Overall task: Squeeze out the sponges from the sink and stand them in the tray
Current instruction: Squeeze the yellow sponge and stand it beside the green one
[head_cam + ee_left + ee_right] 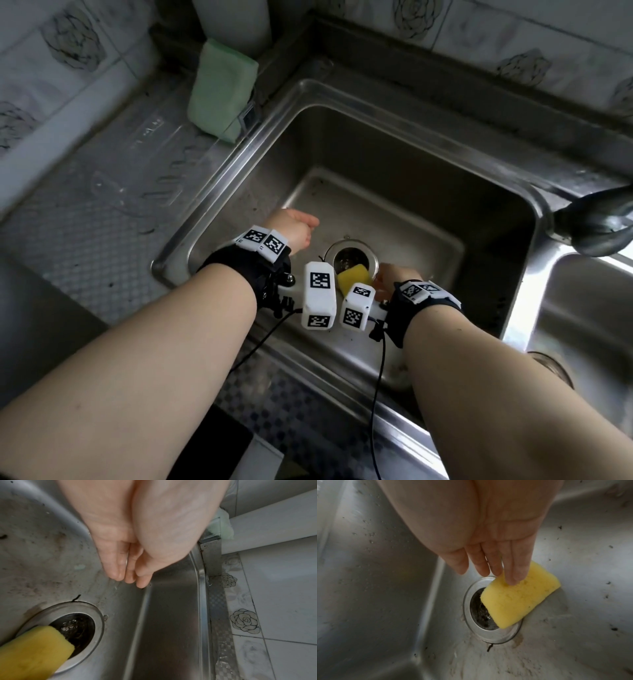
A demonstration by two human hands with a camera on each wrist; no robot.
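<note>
right hand [488,545]: fingers straight, reaching down, one fingertip touching the yellow sponge [518,600] over the drain [489,634]
left hand [137,536]: loose, holding nothing, low in the sink [411,192]

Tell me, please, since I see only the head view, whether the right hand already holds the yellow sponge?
Observer: Not yet. In the right wrist view the right hand has straight fingers; one fingertip meets the yellow sponge, no grip.
Operator: How does the sponge lie?
Observer: Tilted, one corner over the drain strainer.
Operator: Is the left hand holding anything?
Observer: No. In the left wrist view the left hand hangs relaxed over the sink floor.
</note>
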